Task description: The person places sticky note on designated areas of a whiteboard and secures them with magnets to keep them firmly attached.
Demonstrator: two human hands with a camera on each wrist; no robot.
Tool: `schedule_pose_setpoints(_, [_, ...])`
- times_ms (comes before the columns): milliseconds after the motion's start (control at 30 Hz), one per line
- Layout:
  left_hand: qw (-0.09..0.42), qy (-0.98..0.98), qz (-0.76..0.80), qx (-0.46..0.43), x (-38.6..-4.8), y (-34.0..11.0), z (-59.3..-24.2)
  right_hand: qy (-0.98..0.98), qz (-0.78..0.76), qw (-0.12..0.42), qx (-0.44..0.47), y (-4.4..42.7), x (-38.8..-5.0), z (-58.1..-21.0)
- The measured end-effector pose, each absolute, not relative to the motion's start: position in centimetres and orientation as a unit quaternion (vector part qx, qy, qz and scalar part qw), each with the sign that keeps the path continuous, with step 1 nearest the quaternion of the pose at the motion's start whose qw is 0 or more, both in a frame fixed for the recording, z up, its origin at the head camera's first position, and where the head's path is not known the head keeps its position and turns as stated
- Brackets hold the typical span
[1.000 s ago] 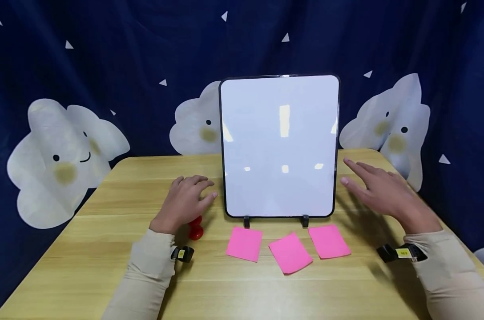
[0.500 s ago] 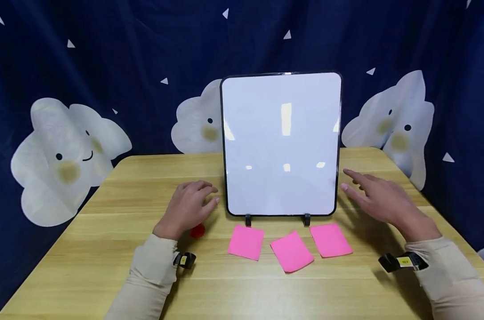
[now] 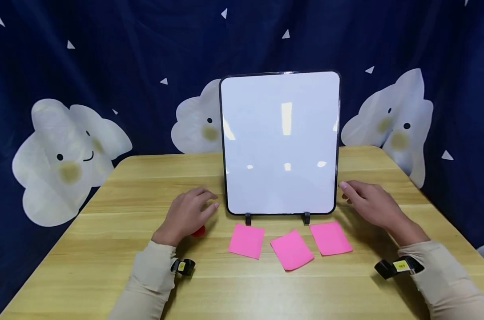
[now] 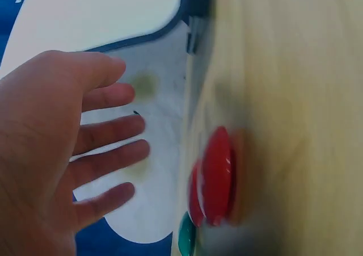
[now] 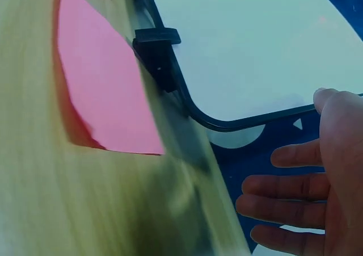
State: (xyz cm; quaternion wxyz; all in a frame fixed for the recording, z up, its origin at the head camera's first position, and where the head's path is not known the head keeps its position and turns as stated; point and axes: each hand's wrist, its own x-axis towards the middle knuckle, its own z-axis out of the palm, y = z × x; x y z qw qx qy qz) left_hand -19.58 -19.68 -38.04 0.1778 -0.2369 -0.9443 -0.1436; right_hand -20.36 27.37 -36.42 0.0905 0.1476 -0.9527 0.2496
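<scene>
A white board (image 3: 280,142) with a thin black frame stands upright on two black feet. My left hand (image 3: 187,213) hovers at its lower left, fingers spread and relaxed, holding nothing. Partly hidden under that hand is a red object (image 3: 199,231); the left wrist view shows glossy red pieces (image 4: 216,176) and a green one (image 4: 186,234) on the table. My right hand (image 3: 372,205) is at the board's lower right edge, fingers loosely bent and holding nothing; whether the thumb touches the frame I cannot tell.
Three pink paper squares lie before the board: left (image 3: 246,241), middle (image 3: 292,250) and right (image 3: 331,238). The wooden table (image 3: 106,249) reaches back to a dark blue curtain (image 3: 146,40) with white clouds.
My right hand has come lower, its fingers drawn in more beside the board's edge. The left hand has shifted slightly down, covering more of the red things.
</scene>
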Motion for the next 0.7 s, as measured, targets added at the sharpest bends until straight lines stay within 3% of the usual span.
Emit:
schedule_pose_setpoints(367, [0.101,-0.949,-0.215,-0.206,-18.9,-20.1,-37.7,-0.944,0.283,0.059,0.16,27.1,-20.0,-37.2])
schedule_pose_setpoints(700, [0.047,-0.954,-0.234,-0.184,-19.0,-21.6,-37.6,-0.933,0.315,-0.035,0.169,27.4,-19.8,-37.3])
